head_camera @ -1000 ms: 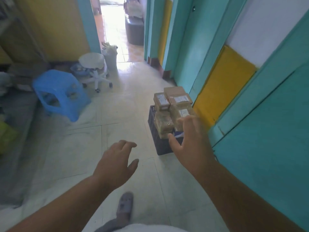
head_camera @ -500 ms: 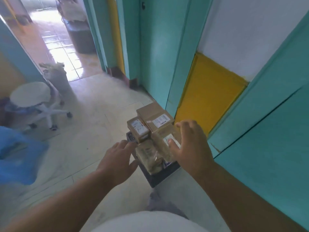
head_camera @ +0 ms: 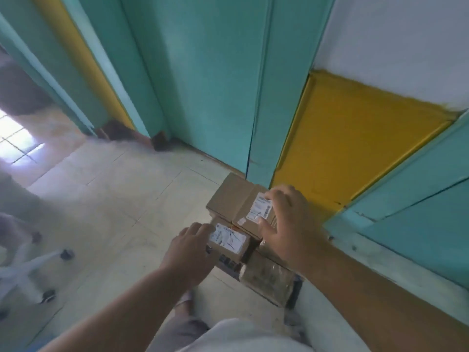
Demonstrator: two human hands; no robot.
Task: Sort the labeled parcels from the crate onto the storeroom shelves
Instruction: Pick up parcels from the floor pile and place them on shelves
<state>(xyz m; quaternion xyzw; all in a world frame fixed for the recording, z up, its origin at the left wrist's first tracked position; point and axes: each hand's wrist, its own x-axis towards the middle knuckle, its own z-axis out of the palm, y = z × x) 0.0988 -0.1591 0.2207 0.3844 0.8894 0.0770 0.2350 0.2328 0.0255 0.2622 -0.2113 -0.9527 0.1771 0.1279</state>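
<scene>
A dark crate (head_camera: 295, 292) stands on the floor by the wall, piled with several cardboard parcels. The large top parcel (head_camera: 232, 196) bears a white label; my right hand (head_camera: 288, 226) lies over its right part, fingers spread across the label and thumb at its near edge. A small parcel (head_camera: 229, 241) with a white label sits lower and nearer. My left hand (head_camera: 189, 251) touches its left side with bent fingers. A tape-wrapped parcel (head_camera: 266, 278) lies at the crate's near corner. No shelves are in view.
The teal and yellow wall (head_camera: 342, 138) rises right behind the crate. A white swivel stool base (head_camera: 28, 273) on castors stands at the left on the tiled floor. A doorway (head_camera: 20, 138) opens at the far left. My foot (head_camera: 185, 304) is just before the crate.
I have stepped closer and turned right toward the crate. Both hands went forward and down from mid-air onto the parcels, right onto the top box, left against the small one.
</scene>
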